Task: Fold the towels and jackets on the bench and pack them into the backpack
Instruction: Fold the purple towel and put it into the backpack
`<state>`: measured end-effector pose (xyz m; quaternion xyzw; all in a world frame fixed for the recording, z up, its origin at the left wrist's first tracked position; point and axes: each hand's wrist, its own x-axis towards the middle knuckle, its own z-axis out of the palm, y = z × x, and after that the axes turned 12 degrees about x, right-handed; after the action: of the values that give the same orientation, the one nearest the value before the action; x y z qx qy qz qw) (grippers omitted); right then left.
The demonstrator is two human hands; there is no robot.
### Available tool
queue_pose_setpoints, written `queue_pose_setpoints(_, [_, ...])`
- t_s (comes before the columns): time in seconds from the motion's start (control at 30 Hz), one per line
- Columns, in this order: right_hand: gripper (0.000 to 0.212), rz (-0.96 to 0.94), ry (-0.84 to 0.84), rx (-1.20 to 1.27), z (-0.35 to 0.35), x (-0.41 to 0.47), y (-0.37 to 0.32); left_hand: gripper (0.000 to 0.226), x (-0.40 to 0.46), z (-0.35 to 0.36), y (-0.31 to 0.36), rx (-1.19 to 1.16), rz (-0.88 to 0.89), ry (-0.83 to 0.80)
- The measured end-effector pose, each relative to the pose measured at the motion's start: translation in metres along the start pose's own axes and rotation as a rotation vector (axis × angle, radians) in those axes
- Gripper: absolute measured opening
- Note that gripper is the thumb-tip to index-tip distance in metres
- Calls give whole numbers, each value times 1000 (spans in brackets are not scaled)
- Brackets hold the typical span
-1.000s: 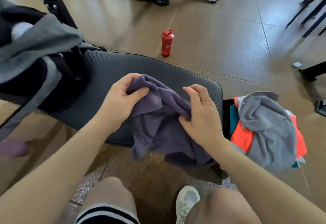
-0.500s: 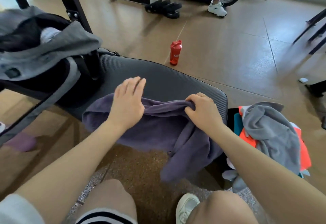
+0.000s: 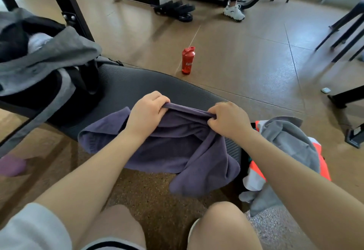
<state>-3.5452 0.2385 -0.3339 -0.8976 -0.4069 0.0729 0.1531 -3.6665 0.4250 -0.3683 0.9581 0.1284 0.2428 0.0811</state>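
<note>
Towel [image 3: 173,147]: dusky purple, plain. Bench [image 3: 141,86]: dark grey, finely ribbed. Backpack [image 3: 45,68]: grey and black. Bottle [image 3: 188,60]: red, white lettering. Heaped jackets [image 3: 291,145]: grey over neon orange

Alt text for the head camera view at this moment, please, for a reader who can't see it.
Both hands, left hand and right hand, grip the far edge of a purple towel on a dark padded bench. A grey backpack sits at the bench's left end, a pile of grey and orange clothes at its right.
</note>
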Motion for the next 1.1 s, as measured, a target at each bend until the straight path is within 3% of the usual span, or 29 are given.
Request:
queue_pose_setpoints(0.13, [16, 163, -186, 191, -20, 29, 22, 24, 29, -4, -2, 67, 151, -8])
queue_pose_setpoints(0.33, [25, 214, -116, 800, -30, 65, 64, 32, 71, 9, -23, 98, 111, 80])
queue_pose_setpoints(0.4, [17, 219, -207, 1023, -24, 81, 78, 34, 90, 23, -32, 139, 62, 114])
queue_pose_setpoints(0.47, [8, 259, -157, 1132, -10, 100, 92, 35, 104, 41, -36, 200, -15, 110])
queue_pose_setpoints(0.6, [34, 288, 59, 502, 24, 118, 114, 29, 107, 78, -17, 396, -259, -115])
queue_pose_setpoints(0.67, [27, 170, 156, 489, 27, 106, 119, 23, 95, 89, 5, 290, -226, -159])
queue_pose_setpoints(0.73, [16, -67, 206, 592, 23, 84, 123, 23, 75, 91, 32, 121, -125, -195])
queue_pose_setpoints(0.87, [50, -329, -33, 533, 16, 40, 130, 23, 38, 81, 72, -32, 2, -188])
queue_pose_setpoints(0.93, [68, -338, -89, 418, 21, 28, 127, 23, 24, 75, 80, -82, 16, -221])
queue_pose_setpoints(1.03, [90, -196, -69, 272, 30, 14, 101, 34, 2, 65, 83, -89, 48, -350])
queue_pose_setpoints(1.1, [76, -92, -47, 187, 36, 7, 79, 42, -14, 57, 87, 6, 124, -396])
